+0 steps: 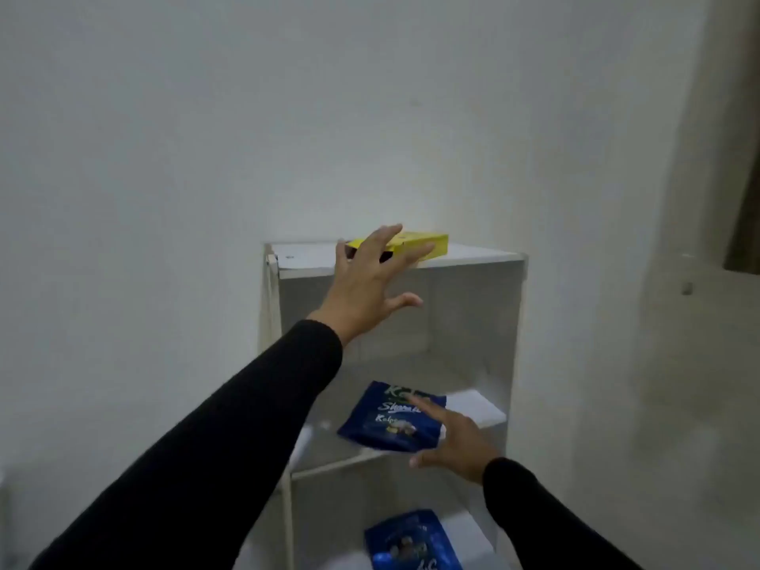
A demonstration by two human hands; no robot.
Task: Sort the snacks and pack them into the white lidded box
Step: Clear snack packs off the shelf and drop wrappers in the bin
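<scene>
A yellow snack box (pixel 423 243) lies flat on top of a white shelf unit (pixel 473 257). My left hand (pixel 372 277) is stretched out in front of the box with fingers spread, covering its near end; contact is unclear. A blue snack pouch (pixel 382 421) lies on the middle shelf. My right hand (pixel 452 440) is spread at the pouch's right edge, index finger over the pouch, thumb below it. A second blue pouch (pixel 411 543) lies on the lower shelf. No white lidded box is in view.
The shelf unit stands against a plain white wall (pixel 164 158). Its upper compartment (pixel 452 318) holds nothing I can see. A white flat item (pixel 473 407) sits behind the middle pouch. A dark curtain edge (pixel 746 178) hangs at the far right.
</scene>
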